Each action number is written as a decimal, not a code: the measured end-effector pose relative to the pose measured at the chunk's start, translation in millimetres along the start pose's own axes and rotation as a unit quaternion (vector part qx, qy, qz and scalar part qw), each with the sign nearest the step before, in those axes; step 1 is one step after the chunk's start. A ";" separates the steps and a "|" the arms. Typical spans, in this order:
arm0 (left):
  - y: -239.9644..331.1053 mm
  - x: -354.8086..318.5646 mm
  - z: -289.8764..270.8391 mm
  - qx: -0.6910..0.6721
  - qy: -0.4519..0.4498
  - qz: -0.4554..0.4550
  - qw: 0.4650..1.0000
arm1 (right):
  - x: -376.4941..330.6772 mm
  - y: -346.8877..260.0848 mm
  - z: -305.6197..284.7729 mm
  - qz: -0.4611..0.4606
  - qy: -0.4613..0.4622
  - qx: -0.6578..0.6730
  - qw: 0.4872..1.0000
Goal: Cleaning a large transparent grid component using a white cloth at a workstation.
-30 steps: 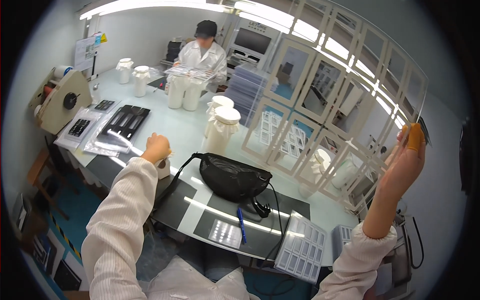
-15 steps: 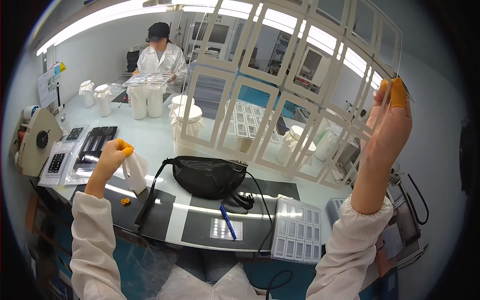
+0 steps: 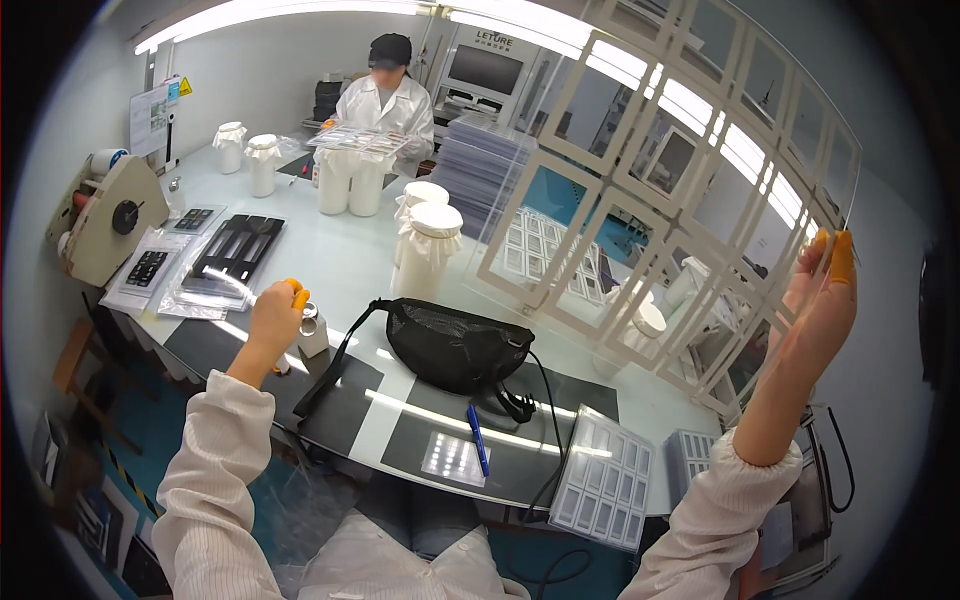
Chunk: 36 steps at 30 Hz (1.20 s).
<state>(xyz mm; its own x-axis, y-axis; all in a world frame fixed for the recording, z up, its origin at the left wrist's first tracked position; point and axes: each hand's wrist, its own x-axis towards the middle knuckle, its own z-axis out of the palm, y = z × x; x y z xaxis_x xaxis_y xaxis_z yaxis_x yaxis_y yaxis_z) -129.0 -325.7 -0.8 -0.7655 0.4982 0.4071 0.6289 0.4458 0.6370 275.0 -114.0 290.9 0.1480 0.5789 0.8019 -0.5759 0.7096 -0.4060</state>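
Observation:
My right hand point(image 3: 825, 300), with orange finger cots, grips the right edge of a large clear sheet point(image 3: 612, 191) printed with rows of white rectangular frames. The sheet is held up, tilted, over the right side of the table. My left hand point(image 3: 274, 325), also in orange finger cots, is closed beside a small white bottle with a metal top point(image 3: 312, 334). Whatever lies between its fingers is hidden. To its right lies a black waist bag point(image 3: 455, 345) with a strap. A blue pen point(image 3: 478, 440) rests near the front edge.
Cloth-covered white jars point(image 3: 430, 255) stand mid-table. A clear multi-window panel point(image 3: 603, 478) overhangs the front edge. Black panels point(image 3: 235, 258) and a tape dispenser point(image 3: 112, 215) are at left. A stack of sheets point(image 3: 475, 170) stands behind. Across the table, a co-worker point(image 3: 385, 105) handles another panel.
The view has shifted, and the clear sheet sits lower and farther right in it. A white cloth-like piece that hung under my left hand no longer shows; the bottle's metal top is now visible.

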 end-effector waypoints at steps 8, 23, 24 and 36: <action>-29.0 -31.4 25.3 0.254 -0.039 0.115 0.960 | 13.0 -9.1 -23.6 0.004 -0.012 -0.025 1.000; 21.5 -16.6 -1.3 -0.031 0.039 0.185 0.981 | 6.7 -20.4 -14.8 -0.006 0.017 -0.006 1.000; 48.2 -16.4 -8.8 -0.159 0.019 0.164 0.973 | 7.8 -21.1 -17.4 -0.007 0.015 -0.008 1.000; 230.9 -34.0 -85.7 -0.693 -0.346 0.179 0.607 | 3.8 -17.9 -27.1 0.030 -0.041 -0.012 0.999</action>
<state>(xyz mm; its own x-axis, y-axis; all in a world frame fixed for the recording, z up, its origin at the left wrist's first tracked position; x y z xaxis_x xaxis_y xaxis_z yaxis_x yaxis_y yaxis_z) 30.6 -303.4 188.6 -0.0727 0.7852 0.6150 -0.3475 -0.5979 0.7223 307.7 -113.7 289.4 0.0470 0.5863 0.8088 -0.5621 0.6848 -0.4638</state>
